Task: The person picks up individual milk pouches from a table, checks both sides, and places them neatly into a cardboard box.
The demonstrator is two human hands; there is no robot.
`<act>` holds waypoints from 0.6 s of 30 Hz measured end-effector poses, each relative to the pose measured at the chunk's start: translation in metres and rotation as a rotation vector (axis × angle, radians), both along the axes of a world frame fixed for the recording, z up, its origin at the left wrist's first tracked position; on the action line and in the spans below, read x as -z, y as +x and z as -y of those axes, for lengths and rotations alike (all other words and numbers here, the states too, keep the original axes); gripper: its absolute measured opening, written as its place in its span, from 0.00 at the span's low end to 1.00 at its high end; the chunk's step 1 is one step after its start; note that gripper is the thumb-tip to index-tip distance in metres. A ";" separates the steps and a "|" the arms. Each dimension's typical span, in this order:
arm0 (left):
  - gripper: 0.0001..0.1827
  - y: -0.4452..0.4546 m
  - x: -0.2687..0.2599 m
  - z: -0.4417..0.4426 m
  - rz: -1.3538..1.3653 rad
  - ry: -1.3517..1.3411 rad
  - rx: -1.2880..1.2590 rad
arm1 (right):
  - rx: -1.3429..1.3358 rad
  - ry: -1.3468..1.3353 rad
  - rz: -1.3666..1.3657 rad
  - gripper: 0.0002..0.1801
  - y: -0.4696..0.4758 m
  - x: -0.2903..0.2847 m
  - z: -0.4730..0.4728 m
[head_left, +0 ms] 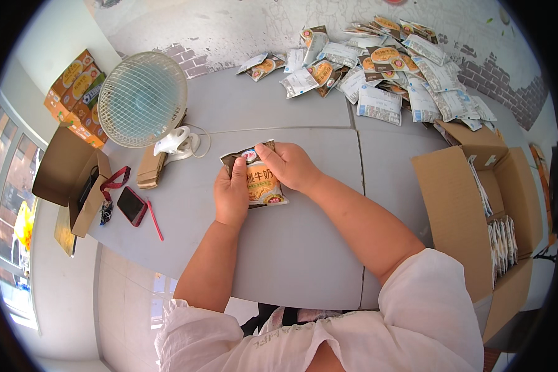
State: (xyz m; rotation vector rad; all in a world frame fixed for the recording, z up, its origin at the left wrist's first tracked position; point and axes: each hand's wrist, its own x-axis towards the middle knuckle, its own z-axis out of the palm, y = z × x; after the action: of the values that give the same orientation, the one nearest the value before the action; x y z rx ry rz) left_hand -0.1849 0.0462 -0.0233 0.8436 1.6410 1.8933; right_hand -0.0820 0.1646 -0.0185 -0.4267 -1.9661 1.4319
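Both my hands hold one printed milk pouch [263, 185] over the middle of the grey table [307, 242]. Its brown, white and orange front faces up toward me. My left hand [232, 193] grips the left side, thumb lying on the front. My right hand [290, 165] has the upper right corner, its thumb pressed near the top seal. The fingers behind the pouch are hidden. Similar pouches lie in a loose pile [381, 69] at the back right. To my right stands an open cardboard box [451, 218] with a row of pouches [503, 246] on edge inside.
A white clip fan [143, 98] stands at the left beside folded cardboard [151, 167]. Nearer me are a phone [132, 206], a pink pen [155, 221], a red lanyard [116, 179] and a small open carton [69, 172]. Orange printed cartons [76, 97] are stacked behind the fan.
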 end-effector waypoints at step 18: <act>0.23 -0.017 -0.008 0.001 0.258 -0.007 0.272 | 0.254 -0.354 -0.120 0.26 0.002 0.000 -0.021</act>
State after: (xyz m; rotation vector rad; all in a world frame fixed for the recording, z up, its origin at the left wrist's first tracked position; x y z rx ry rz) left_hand -0.2016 0.0449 -0.0157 0.7428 1.3071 1.7243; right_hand -0.0798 0.1859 -0.0186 -0.7030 -1.5037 1.5983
